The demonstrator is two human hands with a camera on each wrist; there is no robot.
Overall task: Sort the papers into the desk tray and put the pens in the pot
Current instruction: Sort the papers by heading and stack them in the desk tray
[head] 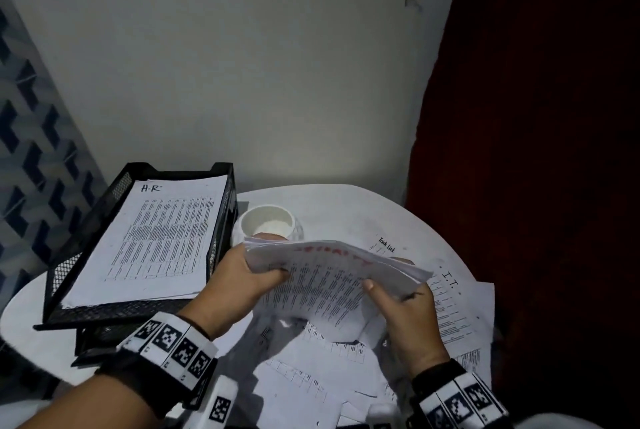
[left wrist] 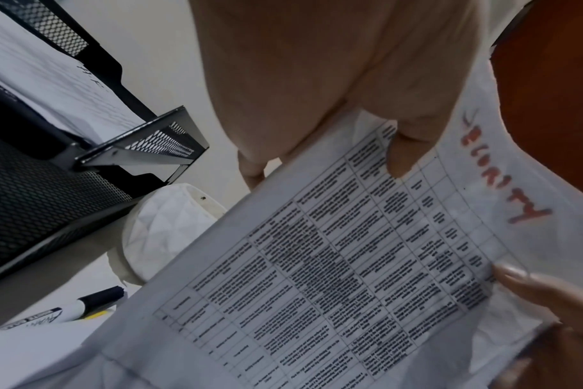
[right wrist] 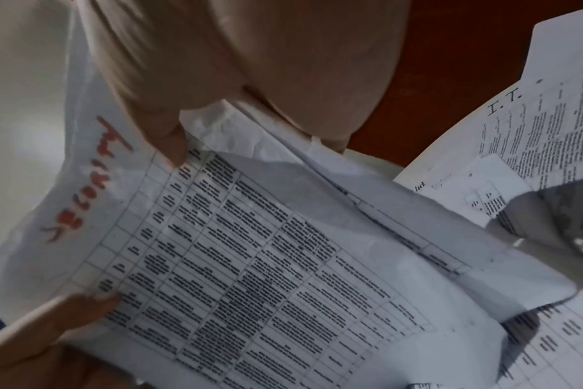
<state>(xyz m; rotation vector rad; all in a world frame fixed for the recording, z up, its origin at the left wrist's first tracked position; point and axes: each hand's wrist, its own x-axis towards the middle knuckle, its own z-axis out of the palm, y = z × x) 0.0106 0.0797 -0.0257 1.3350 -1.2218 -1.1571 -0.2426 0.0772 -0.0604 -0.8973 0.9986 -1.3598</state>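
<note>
A sheaf of papers [head: 329, 276] is held above the counter [head: 346, 207] by both hands. The left hand [head: 242, 276] grips its left edge, thumb on top; the right hand [head: 405, 311] grips the right edge, thumb pressed on the printed table. Red handwriting across the top sheet is seen, blurred in the head view; in the wrist views it appears to read "SECURITY", upside down. In the black mesh desk tray [head: 69, 266], at the left, a sheet headed "H-R" [head: 162, 238] is lying. A white pot [head: 266, 222] is standing between tray and sheaf. Loose sheets [head: 457, 307] marked "Task List" and "I.T." are spread on the counter beneath. A marker pen [left wrist: 67, 310] with a dark cap is shown only by the left wrist view, lying on the counter near the pot; its label is unreadable.
</note>
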